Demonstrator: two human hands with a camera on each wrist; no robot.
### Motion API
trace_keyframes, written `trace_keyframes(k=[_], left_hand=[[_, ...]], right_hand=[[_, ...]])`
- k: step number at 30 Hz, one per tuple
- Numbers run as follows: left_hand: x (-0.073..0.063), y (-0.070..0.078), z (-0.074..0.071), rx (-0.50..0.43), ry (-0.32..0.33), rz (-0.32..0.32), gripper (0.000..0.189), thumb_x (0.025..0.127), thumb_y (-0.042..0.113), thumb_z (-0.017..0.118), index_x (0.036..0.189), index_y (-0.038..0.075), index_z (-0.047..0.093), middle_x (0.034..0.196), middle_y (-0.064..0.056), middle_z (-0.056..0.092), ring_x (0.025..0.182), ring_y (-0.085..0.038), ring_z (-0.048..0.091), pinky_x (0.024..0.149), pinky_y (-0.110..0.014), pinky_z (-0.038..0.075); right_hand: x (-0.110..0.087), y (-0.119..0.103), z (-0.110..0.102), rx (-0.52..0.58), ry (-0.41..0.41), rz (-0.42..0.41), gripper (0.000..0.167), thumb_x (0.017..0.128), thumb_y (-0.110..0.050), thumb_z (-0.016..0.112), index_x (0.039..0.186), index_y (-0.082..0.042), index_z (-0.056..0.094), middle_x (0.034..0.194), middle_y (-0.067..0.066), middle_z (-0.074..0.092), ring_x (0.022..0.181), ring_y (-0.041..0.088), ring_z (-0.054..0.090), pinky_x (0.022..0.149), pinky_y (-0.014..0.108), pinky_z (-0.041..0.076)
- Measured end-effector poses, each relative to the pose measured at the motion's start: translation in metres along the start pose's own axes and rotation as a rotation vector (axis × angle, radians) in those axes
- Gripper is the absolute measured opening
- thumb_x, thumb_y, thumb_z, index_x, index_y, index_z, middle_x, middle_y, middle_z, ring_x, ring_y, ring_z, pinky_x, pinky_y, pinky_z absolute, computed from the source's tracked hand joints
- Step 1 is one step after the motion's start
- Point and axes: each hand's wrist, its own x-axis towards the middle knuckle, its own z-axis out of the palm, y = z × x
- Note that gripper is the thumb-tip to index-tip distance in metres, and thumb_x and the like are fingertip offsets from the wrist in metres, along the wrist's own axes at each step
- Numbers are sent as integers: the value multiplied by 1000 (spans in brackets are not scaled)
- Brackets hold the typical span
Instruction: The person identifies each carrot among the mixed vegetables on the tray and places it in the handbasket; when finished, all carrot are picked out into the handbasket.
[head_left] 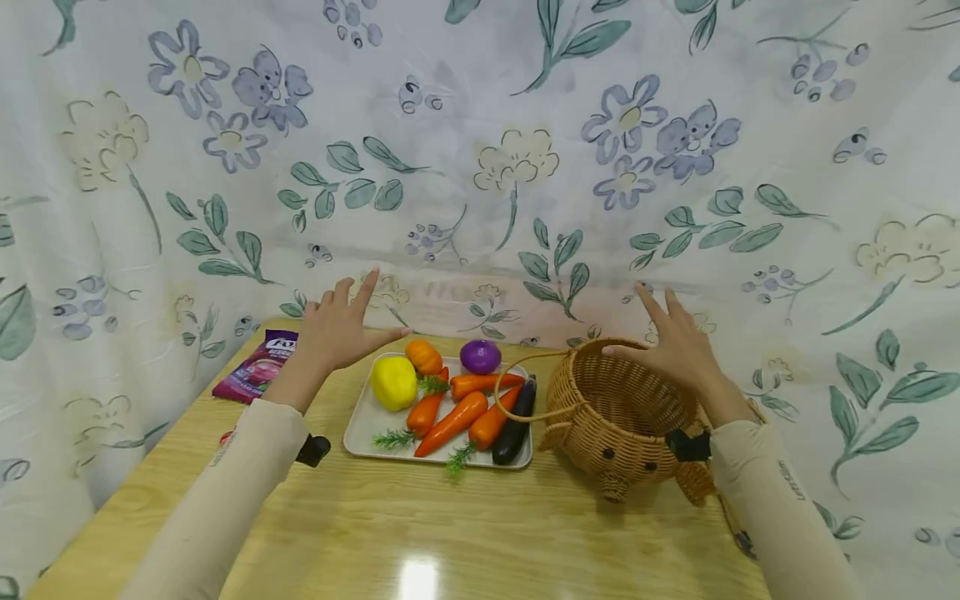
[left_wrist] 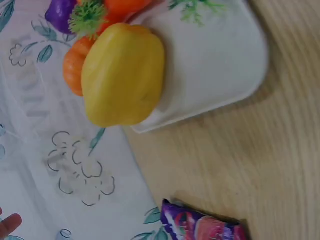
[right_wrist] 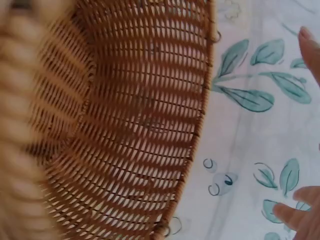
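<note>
My left hand [head_left: 341,325], fingers spread, hovers in the air above the left end of a cream tray [head_left: 360,433]. On the tray lie a lumpy yellow toy fruit or vegetable [left_wrist: 124,75], a small orange pumpkin [head_left: 423,357], a purple round vegetable [head_left: 481,357], several orange carrots [head_left: 453,423] with green tops, and a dark eggplant [head_left: 516,421]. Over the wicker basket [head_left: 600,433], which has an animal face, my right hand [head_left: 675,346] is raised with fingers apart. The basket's inside [right_wrist: 140,110] shows bare weave. Both hands hold nothing.
A purple snack packet [head_left: 258,367] lies left of the tray, partly behind the left forearm. The basket's looped handle [head_left: 517,417] leans over the tray's right end. A floral curtain [head_left: 465,208] hangs behind the wooden table [head_left: 360,525].
</note>
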Motion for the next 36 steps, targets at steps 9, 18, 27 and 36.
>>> trace_keyframes(k=[9,18,27,36], left_hand=[[-35,-27,17,-112,35,4,102,83,78,53,161,26,13,134,-28,44,98,-42,56,74,-51,50],[-65,-41,34,-284,-32,-51,100,82,71,63,160,28,18,120,-20,44,81,-28,51,55,-31,40],[-84,-50,53,-383,-90,-60,98,82,63,69,159,24,21,122,-23,45,92,-30,56,59,-31,43],[-94,-60,74,-551,-124,-46,92,85,53,73,157,19,27,129,-24,50,89,-28,57,65,-32,49]], right_hand=[[-24,-2,7,71,87,-7,107,83,-62,70,161,-16,12,155,34,22,139,55,25,100,75,28],[-40,-7,21,124,118,-48,102,81,-54,76,157,-7,26,151,33,31,135,55,33,99,72,33],[-58,-34,31,161,121,-66,93,82,-50,77,153,-8,34,150,28,37,131,52,40,97,70,37],[-69,-61,55,207,201,-159,81,78,-35,84,145,-8,47,142,19,50,125,42,51,92,62,46]])
